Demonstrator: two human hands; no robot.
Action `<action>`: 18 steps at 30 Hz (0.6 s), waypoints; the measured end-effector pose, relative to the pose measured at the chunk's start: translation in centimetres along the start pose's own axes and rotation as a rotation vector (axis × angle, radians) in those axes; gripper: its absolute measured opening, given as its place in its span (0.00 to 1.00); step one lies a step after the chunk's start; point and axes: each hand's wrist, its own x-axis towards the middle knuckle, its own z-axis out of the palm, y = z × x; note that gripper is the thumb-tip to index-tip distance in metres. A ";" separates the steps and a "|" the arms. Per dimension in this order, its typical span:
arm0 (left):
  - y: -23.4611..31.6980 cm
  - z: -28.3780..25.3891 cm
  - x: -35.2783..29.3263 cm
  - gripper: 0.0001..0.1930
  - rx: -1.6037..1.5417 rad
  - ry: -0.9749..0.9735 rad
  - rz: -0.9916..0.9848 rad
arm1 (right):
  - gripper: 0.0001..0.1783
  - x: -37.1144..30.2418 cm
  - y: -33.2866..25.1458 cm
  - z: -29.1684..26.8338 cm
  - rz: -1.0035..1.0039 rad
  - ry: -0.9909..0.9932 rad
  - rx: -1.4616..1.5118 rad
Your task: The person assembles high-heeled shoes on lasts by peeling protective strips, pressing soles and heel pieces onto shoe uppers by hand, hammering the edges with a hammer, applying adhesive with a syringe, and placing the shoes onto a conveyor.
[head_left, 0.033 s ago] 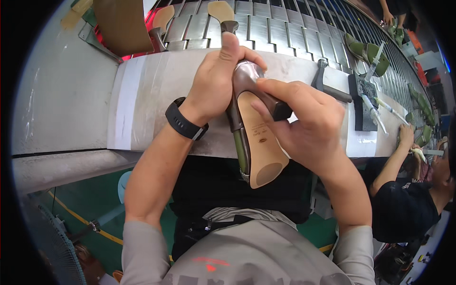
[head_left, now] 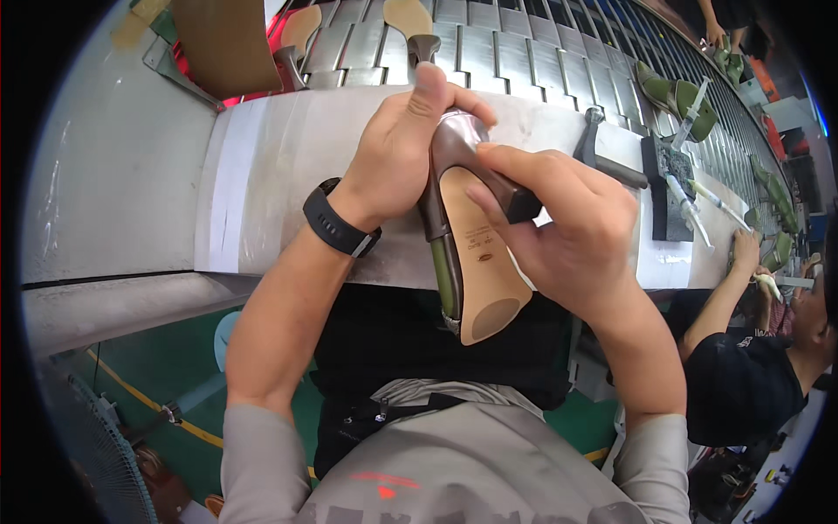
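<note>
Between my two hands a high-heeled shoe (head_left: 485,262) is held with its tan sole facing up and its toe toward me. Its heel and back part are dark brown, and a green strip shows along its left side. My left hand (head_left: 401,144) wraps round the back of the shoe from the left, thumb sticking up. From the right, my right hand (head_left: 567,218) pinches the brown heel, with its index fingertip on the back and its thumb beside the sole. The shoe hangs over the near edge of the workbench (head_left: 288,183).
A hammer (head_left: 602,153) lies right of my hands, near a dark block (head_left: 672,196) with syringes (head_left: 687,210). Beyond the bench runs a slatted metal conveyor (head_left: 515,52) carrying more shoes (head_left: 408,17). A co-worker (head_left: 742,384) sits at the right; a brown board (head_left: 227,48) stands far left.
</note>
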 end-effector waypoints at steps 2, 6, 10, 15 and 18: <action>0.2 -0.4 0.1 0.41 0.082 -0.046 0.016 | 0.20 -0.3 0.4 1.0 -0.023 0.058 -0.014; -1.2 -1.0 0.7 0.35 0.172 -0.072 0.089 | 0.19 -0.2 0.8 2.0 -0.047 0.133 -0.035; -1.7 -0.9 0.7 0.25 0.189 -0.084 0.142 | 0.18 -0.7 0.6 1.0 0.149 0.031 0.131; -1.6 -0.3 0.5 0.23 0.170 -0.059 0.128 | 0.24 -0.1 0.3 -0.8 0.884 -0.392 0.314; -2.4 -0.4 0.8 0.25 0.086 -0.028 0.176 | 0.27 1.1 0.2 -0.1 0.842 -0.455 0.320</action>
